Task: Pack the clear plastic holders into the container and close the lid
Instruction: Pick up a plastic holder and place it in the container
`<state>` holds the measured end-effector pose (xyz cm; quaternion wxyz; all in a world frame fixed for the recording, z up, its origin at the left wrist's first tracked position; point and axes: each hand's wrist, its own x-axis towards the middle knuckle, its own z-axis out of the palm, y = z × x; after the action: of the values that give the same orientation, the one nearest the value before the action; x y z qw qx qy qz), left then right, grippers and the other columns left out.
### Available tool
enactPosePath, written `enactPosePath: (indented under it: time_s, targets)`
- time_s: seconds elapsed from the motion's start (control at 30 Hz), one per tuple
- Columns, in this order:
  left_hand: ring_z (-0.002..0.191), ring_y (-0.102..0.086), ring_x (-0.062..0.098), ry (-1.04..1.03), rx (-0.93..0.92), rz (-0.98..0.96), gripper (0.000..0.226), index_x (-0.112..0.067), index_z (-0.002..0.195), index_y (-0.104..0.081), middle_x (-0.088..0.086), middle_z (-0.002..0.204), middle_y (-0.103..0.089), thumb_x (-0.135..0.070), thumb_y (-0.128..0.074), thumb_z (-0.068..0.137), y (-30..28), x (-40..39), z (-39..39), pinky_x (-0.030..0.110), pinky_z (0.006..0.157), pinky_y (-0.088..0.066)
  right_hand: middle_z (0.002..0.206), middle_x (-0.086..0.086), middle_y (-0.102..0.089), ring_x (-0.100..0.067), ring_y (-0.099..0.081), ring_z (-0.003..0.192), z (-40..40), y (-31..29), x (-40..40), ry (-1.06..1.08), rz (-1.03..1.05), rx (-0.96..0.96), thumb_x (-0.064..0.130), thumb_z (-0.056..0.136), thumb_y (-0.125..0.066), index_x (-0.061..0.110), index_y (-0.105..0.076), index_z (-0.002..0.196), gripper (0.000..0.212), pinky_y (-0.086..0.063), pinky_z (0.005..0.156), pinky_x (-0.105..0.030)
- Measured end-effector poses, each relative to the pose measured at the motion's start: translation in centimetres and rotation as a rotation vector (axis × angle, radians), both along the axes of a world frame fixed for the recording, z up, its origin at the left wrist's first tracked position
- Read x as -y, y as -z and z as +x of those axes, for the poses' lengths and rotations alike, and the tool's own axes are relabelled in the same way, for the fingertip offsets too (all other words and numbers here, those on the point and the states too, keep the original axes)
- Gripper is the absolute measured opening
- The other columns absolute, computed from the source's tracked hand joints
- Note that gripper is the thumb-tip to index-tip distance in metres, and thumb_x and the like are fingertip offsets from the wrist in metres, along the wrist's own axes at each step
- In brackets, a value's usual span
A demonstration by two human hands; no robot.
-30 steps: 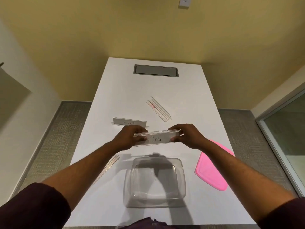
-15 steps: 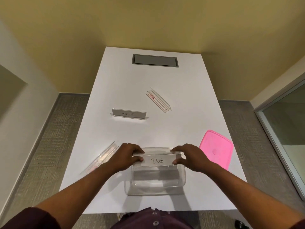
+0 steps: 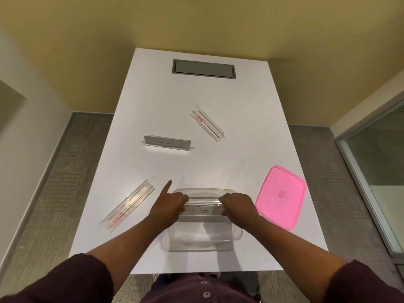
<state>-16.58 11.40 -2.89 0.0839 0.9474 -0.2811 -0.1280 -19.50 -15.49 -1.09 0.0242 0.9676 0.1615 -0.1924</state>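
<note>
A clear holder (image 3: 203, 209) with a card reading "DOG" sits in the far half of the clear plastic container (image 3: 202, 239). My left hand (image 3: 169, 207) grips its left end, index finger stretched out. My right hand (image 3: 237, 206) grips its right end. Three more clear holders lie on the white table (image 3: 240, 149): one (image 3: 127, 206) left of the container, one standing with a card (image 3: 167, 142) further back, one (image 3: 208, 123) angled at the centre back. The pink lid (image 3: 281, 196) lies right of the container.
A grey hatch (image 3: 204, 68) is set into the far end of the table. The table's near edge runs just below the container. Yellow walls and grey carpet surround the table; a glass panel (image 3: 380, 167) stands at the right.
Both hands carried the "DOG" holder from above the table down toward me and into the container. My left index finger now sticks out. The camera view tilted down.
</note>
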Motion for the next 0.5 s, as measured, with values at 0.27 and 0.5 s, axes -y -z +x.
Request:
enactPosePath:
  time_s: [0.27, 0.5]
  targets:
    - [0.045, -0.056, 0.022, 0.023, 0.156, 0.185, 0.019, -0.016, 0.073, -0.058, -0.002, 0.052, -0.052, 0.002, -0.058, 0.07, 0.8, 1.4, -0.7, 0.057, 0.118, -0.006, 0.094, -0.013, -0.069, -0.038, -0.068, 0.082, -0.5, 1.4, -1.3, -0.002, -0.072, -0.037, -0.007, 0.083, -0.054, 0.008, -0.059, 0.101, 0.024, -0.036, 0.057, -0.036]
    - [0.057, -0.061, 0.025, -0.042, 0.121, 0.275, 0.039, -0.015, 0.084, -0.06, 0.0, 0.062, -0.057, 0.006, -0.031, 0.067, 0.4, 2.7, -1.3, 0.066, 0.117, -0.009, 0.064, -0.008, -0.061, -0.027, -0.062, 0.049, -0.9, 2.0, -1.7, 0.033, -0.13, 0.004, -0.009, 0.053, -0.078, 0.008, -0.065, 0.079, 0.034, -0.029, 0.04, -0.029]
